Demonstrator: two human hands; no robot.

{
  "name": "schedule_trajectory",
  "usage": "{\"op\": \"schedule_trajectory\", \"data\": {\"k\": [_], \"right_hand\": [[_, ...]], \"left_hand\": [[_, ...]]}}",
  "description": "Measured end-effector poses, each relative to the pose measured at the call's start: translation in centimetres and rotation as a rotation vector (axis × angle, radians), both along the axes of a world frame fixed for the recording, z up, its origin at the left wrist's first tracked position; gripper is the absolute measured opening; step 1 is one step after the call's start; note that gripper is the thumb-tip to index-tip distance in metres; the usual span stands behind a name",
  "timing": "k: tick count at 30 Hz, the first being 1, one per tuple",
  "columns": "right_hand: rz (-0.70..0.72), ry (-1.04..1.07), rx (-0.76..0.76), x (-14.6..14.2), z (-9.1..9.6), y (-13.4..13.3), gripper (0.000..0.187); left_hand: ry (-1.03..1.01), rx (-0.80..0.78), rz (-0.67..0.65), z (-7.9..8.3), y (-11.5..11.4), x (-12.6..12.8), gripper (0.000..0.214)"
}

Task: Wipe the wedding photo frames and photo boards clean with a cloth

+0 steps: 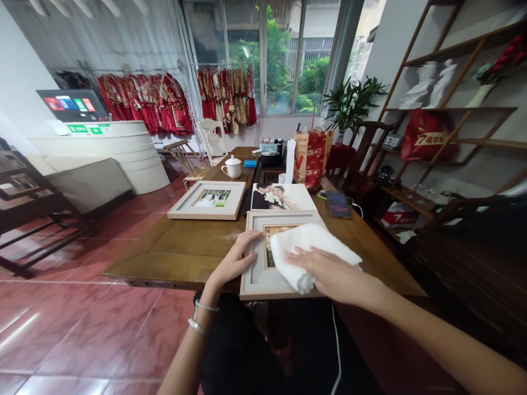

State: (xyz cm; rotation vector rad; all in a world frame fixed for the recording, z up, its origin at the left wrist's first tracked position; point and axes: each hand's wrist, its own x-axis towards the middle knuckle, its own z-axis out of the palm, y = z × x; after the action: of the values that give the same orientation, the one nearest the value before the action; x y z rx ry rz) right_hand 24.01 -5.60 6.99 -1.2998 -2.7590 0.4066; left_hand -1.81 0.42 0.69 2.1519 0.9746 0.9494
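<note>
Cloth (pixel 310 241) held under right hand (pixel 325 269), over near picture frame (pixel 261 282) | left hand (pixel 239 255), thumb apart from fingers, touching frame's left side

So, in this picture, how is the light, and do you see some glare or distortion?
Head view: daylight comes through the window; pale glare streaks the floor tiles; the white cloth looks bright, with faint texture; stretching slants the shelves at right.

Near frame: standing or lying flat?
Lying flat: the frame rests face up on the table, its picture partly covered by the white cloth.
</note>
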Motion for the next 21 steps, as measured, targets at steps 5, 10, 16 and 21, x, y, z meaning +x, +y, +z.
{"op": "schedule_trajectory", "data": {"k": [5, 10, 16, 21], "right_hand": [[-0.200, -0.089, 0.211, 0.9, -1.5, 6.1, 0.074], [-0.125, -0.029, 0.208, -1.6, -1.7, 9.2, 0.076], [0.074, 0.034, 0.140, -3.3, -1.5, 8.3, 0.080], [0.165, 0.064, -0.006, -0.8, -0.6, 4.0, 0.082]], "left_hand": [[0.024, 0.006, -0.004, 0.1, 0.0, 0.0, 0.046], [0.022, -0.002, 0.001, 0.1, 0.0, 0.0, 0.046], [0.005, -0.013, 0.019, 0.1, 0.1, 0.2, 0.043], [-0.010, -0.019, 0.027, 0.1, 0.1, 0.2, 0.043]]}}
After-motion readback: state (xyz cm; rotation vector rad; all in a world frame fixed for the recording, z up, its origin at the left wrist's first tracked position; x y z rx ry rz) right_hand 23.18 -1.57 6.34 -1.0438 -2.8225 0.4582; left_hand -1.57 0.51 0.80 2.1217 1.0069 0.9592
